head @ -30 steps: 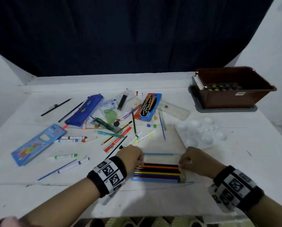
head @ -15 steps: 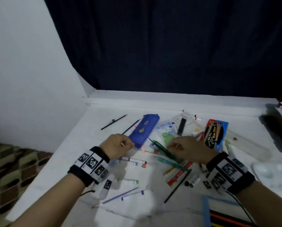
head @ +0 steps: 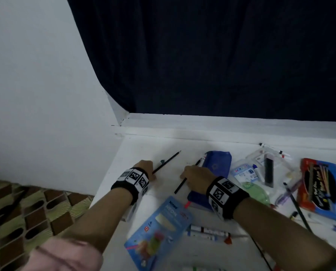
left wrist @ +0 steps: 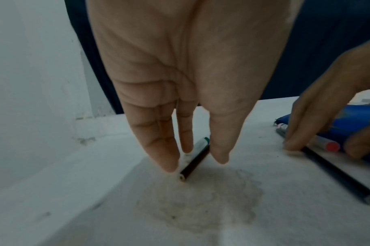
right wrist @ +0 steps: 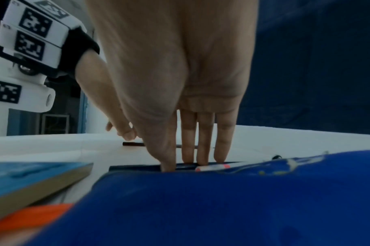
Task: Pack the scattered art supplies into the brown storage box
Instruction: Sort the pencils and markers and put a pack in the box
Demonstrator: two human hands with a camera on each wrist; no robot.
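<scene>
Two black pencils lie at the table's far left. My left hand (head: 144, 167) (left wrist: 195, 164) stands over the near end of the left pencil (head: 169, 161) (left wrist: 197, 156). Its straight fingers and thumb touch the table on either side of it, with a green-capped marker (left wrist: 201, 142) beside it. My right hand (head: 194, 176) (right wrist: 180, 164) pinches the second pencil (head: 179, 187) (left wrist: 338, 176) between thumb and fingertips, next to a red-capped marker (right wrist: 213, 167) and the blue pencil case (head: 218, 163) (right wrist: 201, 208). The brown box is out of view.
A light blue marker pack (head: 163, 225) lies near my forearms, with loose markers (head: 208, 231) beside it. Clear pouches (head: 247, 173) and a red-and-blue pencil pack (head: 319, 184) lie to the right. The white wall (head: 46, 94) and patterned floor (head: 26, 212) border the table's left edge.
My view has swung left, away from the box and the coloured-pencil tray. Both hands have left that tray, crossed the pile and come down on the two black pencils.
</scene>
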